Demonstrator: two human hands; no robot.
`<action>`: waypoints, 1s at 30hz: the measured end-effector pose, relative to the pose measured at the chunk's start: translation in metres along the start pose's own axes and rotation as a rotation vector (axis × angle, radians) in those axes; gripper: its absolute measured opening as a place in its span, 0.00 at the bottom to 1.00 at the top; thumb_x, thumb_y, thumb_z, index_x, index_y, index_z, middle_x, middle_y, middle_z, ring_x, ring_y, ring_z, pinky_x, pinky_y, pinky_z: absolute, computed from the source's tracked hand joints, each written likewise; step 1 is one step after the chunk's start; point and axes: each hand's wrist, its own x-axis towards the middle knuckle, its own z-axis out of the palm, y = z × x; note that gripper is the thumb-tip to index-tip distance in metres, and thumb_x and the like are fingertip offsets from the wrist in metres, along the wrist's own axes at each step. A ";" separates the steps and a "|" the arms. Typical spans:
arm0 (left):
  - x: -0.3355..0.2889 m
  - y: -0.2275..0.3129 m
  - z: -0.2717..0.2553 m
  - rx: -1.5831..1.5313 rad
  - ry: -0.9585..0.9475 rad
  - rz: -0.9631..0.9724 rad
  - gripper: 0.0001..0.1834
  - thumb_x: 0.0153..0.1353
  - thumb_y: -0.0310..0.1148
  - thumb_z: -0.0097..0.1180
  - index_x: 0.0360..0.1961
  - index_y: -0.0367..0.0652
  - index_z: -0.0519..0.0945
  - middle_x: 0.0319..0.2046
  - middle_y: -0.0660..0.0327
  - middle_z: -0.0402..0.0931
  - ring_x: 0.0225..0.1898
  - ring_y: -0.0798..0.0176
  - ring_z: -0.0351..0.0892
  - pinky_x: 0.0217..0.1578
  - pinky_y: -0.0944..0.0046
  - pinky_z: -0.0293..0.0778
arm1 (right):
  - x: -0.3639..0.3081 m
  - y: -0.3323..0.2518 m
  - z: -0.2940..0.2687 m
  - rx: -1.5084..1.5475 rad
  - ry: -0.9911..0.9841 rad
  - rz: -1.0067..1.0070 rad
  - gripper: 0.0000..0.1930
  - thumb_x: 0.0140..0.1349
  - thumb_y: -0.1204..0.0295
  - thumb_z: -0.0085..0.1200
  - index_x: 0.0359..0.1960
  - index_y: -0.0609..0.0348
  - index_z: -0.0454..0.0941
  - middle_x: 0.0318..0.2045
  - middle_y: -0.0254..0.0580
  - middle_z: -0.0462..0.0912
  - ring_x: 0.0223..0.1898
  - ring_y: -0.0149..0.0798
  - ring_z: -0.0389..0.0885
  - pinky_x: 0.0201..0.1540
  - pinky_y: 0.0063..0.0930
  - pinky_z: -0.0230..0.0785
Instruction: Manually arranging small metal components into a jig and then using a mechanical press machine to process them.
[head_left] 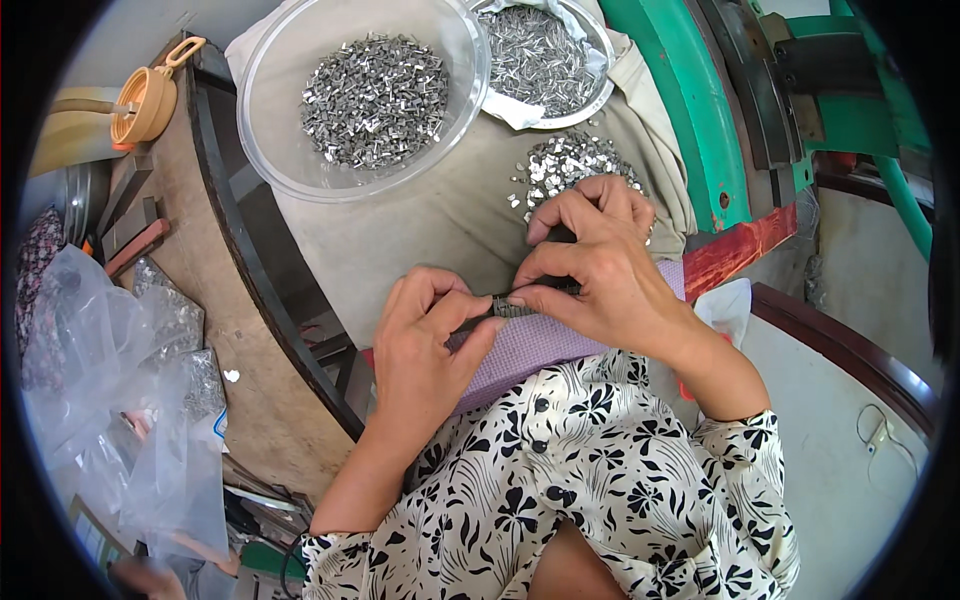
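Note:
Just above my lap, both hands meet at a small ridged dark metal piece (514,307); its exact kind is too small to make out. My left hand (428,340) is closed, its thumb and index finger pinching the piece's left end. My right hand (598,265) grips the other end between thumb and index finger, while its remaining fingers curl over a loose pile of shiny flat metal bits (572,165). Those curled fingers partly cover the pile, and whether they touch it I cannot tell. A purple woven cloth (540,350) lies under my wrists.
On the beige cloth (400,240) stand a clear round tub (262,150) of small metal pieces and a lined bowl (603,100) of thin metal pins. Green machinery (690,110) borders the right. Left, a wooden table (250,350) bears plastic bags (110,370) and an orange strainer-like cup (150,105).

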 end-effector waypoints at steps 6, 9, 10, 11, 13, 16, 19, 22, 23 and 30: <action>-0.001 0.001 0.000 0.007 -0.006 -0.011 0.13 0.44 0.23 0.73 0.33 0.37 0.84 0.35 0.59 0.75 0.38 0.57 0.76 0.39 0.61 0.72 | 0.003 -0.002 -0.002 -0.031 0.061 -0.031 0.08 0.44 0.63 0.72 0.24 0.48 0.87 0.39 0.29 0.77 0.51 0.46 0.67 0.55 0.49 0.51; -0.002 -0.001 -0.001 0.012 -0.012 -0.014 0.14 0.43 0.21 0.73 0.33 0.36 0.84 0.35 0.58 0.75 0.39 0.59 0.76 0.41 0.64 0.72 | 0.009 0.003 -0.025 -0.132 0.238 -0.052 0.09 0.42 0.65 0.73 0.27 0.45 0.88 0.35 0.27 0.80 0.46 0.41 0.70 0.52 0.36 0.60; -0.003 -0.001 0.000 0.010 -0.027 -0.032 0.14 0.43 0.21 0.73 0.33 0.36 0.84 0.36 0.58 0.75 0.39 0.59 0.76 0.41 0.64 0.72 | 0.016 0.007 -0.032 -0.152 0.315 -0.082 0.08 0.44 0.65 0.73 0.26 0.47 0.87 0.34 0.27 0.79 0.45 0.43 0.70 0.50 0.38 0.60; -0.003 -0.001 0.000 0.008 -0.024 -0.003 0.14 0.43 0.21 0.73 0.33 0.36 0.84 0.36 0.58 0.75 0.39 0.59 0.76 0.41 0.64 0.72 | 0.026 0.014 -0.041 -0.187 0.389 -0.088 0.07 0.45 0.65 0.72 0.25 0.48 0.87 0.33 0.27 0.79 0.44 0.45 0.70 0.48 0.40 0.61; -0.003 -0.001 0.001 -0.013 -0.009 -0.036 0.12 0.44 0.24 0.72 0.32 0.37 0.85 0.35 0.58 0.75 0.39 0.55 0.76 0.39 0.59 0.72 | 0.053 0.032 -0.055 -0.344 0.517 -0.202 0.06 0.47 0.67 0.71 0.27 0.49 0.87 0.31 0.30 0.80 0.41 0.44 0.72 0.45 0.39 0.64; -0.003 -0.001 0.002 -0.021 -0.004 -0.040 0.12 0.44 0.24 0.72 0.33 0.37 0.85 0.35 0.58 0.75 0.39 0.54 0.76 0.40 0.59 0.72 | 0.096 0.054 -0.061 -0.441 0.527 -0.199 0.06 0.50 0.67 0.68 0.29 0.50 0.90 0.30 0.37 0.84 0.41 0.47 0.77 0.46 0.38 0.68; -0.002 -0.001 0.001 -0.006 -0.007 -0.027 0.13 0.44 0.24 0.72 0.33 0.37 0.85 0.35 0.58 0.75 0.39 0.54 0.76 0.40 0.59 0.72 | 0.117 0.062 -0.055 -0.509 0.335 -0.119 0.05 0.51 0.68 0.66 0.29 0.51 0.90 0.27 0.41 0.85 0.40 0.48 0.78 0.46 0.40 0.69; -0.003 -0.001 0.001 -0.010 -0.018 -0.048 0.13 0.43 0.24 0.73 0.33 0.38 0.85 0.34 0.58 0.75 0.38 0.54 0.76 0.40 0.59 0.72 | 0.123 0.062 -0.052 -0.481 0.312 -0.142 0.06 0.51 0.67 0.66 0.26 0.54 0.88 0.26 0.41 0.83 0.39 0.48 0.78 0.46 0.41 0.69; -0.003 -0.001 0.001 -0.013 -0.030 -0.079 0.13 0.43 0.24 0.73 0.33 0.38 0.85 0.34 0.58 0.76 0.38 0.54 0.76 0.40 0.59 0.72 | 0.122 0.062 -0.051 -0.500 0.283 -0.134 0.06 0.51 0.67 0.66 0.26 0.54 0.88 0.27 0.41 0.83 0.39 0.48 0.78 0.46 0.42 0.70; -0.004 -0.004 0.002 -0.009 -0.004 -0.027 0.13 0.43 0.24 0.73 0.33 0.38 0.84 0.34 0.58 0.75 0.38 0.54 0.76 0.39 0.59 0.72 | 0.117 0.057 -0.058 -0.412 0.368 -0.154 0.08 0.53 0.67 0.64 0.26 0.57 0.87 0.25 0.47 0.84 0.36 0.51 0.80 0.43 0.42 0.71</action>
